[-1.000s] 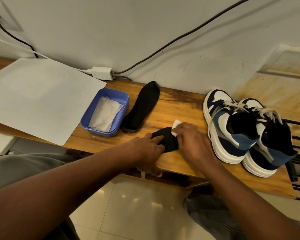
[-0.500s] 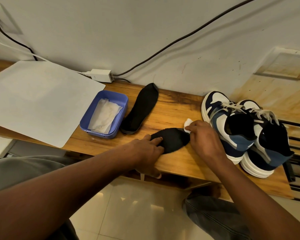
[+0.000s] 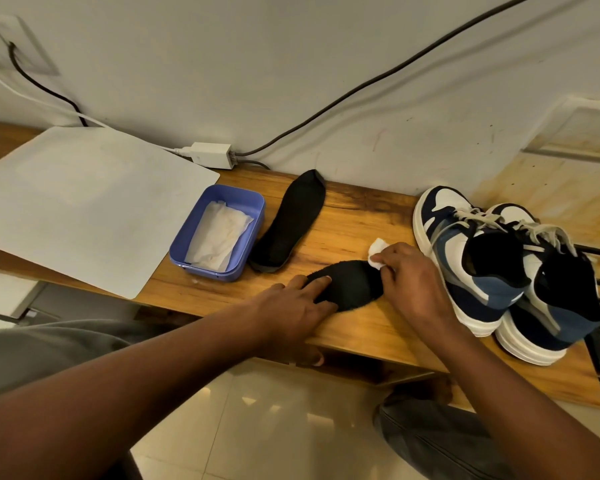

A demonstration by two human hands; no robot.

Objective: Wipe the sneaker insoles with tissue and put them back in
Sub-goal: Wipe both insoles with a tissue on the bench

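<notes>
A black insole (image 3: 352,284) lies across the wooden bench (image 3: 357,327) near its front edge. My left hand (image 3: 293,311) presses its near end flat with straight fingers, the thumb hanging below the bench edge. My right hand (image 3: 413,285) pinches a small white tissue (image 3: 377,252) against the insole's far end. A second black insole (image 3: 290,221) lies apart, angled toward the wall. Two blue-and-white sneakers (image 3: 471,258) (image 3: 548,292) stand side by side at the right, their openings dark.
A blue plastic tray (image 3: 248,244) holding white tissue sits left of the second insole. A large white sheet (image 3: 80,202) covers the bench's left part. A white power adapter (image 3: 211,154) with cables sits against the wall. Tiled floor lies below.
My right hand has slid the tissue rightward along the insole toward the sneakers, uncovering more of the insole. My left hand has stayed on the near end.
</notes>
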